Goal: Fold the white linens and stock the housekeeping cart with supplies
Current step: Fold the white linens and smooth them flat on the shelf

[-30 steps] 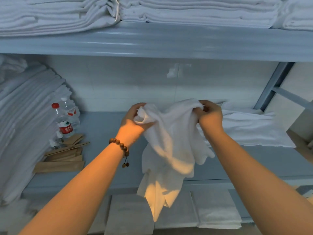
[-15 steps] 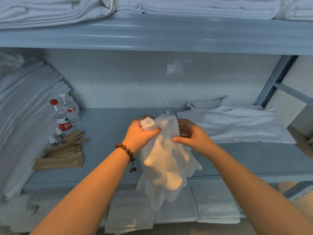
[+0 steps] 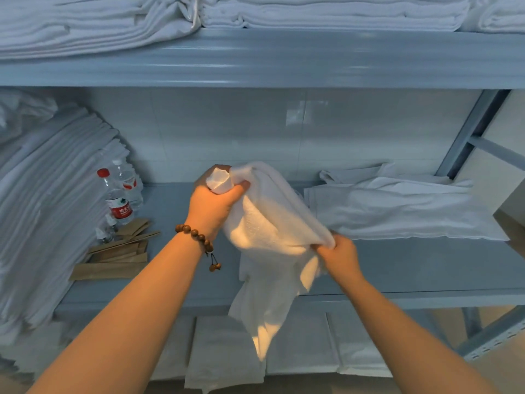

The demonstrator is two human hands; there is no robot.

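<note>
Far left: a big pile of folded linens (image 3: pixel 42 209), leaning at the end of the shelf (image 3: pixel 426 265). Most likely put there once done, out of the way. Just beside the pile, two water bottles (image 3: pixel 118 200) standing up. Flat brown paper packets (image 3: pixel 113 260) lying in front of the bottles. Probably supplies waiting for the cart. No cart anywhere in view.

Next, the left hand (image 3: pixel 213 206), with a bead bracelet (image 3: pixel 199 237) at the wrist. Closed tight round one bunched end of the white cloth (image 3: pixel 270 228) and held up high. Likely held high to let the rest hang down and shake loose.

In the middle, the white cloth itself, up in the air over the front of the shelf. Stretched from one hand down to the other, with the loose part hanging past the shelf edge. Not folded yet, by the look of it.

Then the right hand (image 3: pixel 338 257), lower and nearer, pinching the edge of the cloth with curled fingers. Probably feeling along the edge for a corner, to pull the cloth flat.

Further right, a loose white sheet (image 3: pixel 397 206) lying crumpled on the same shelf. Perhaps next in line for folding.

Up above, a top pile (image 3: pixel 312 12) of more folded linens. Down below, flat folded sheets (image 3: pixel 221 351) as well.
</note>
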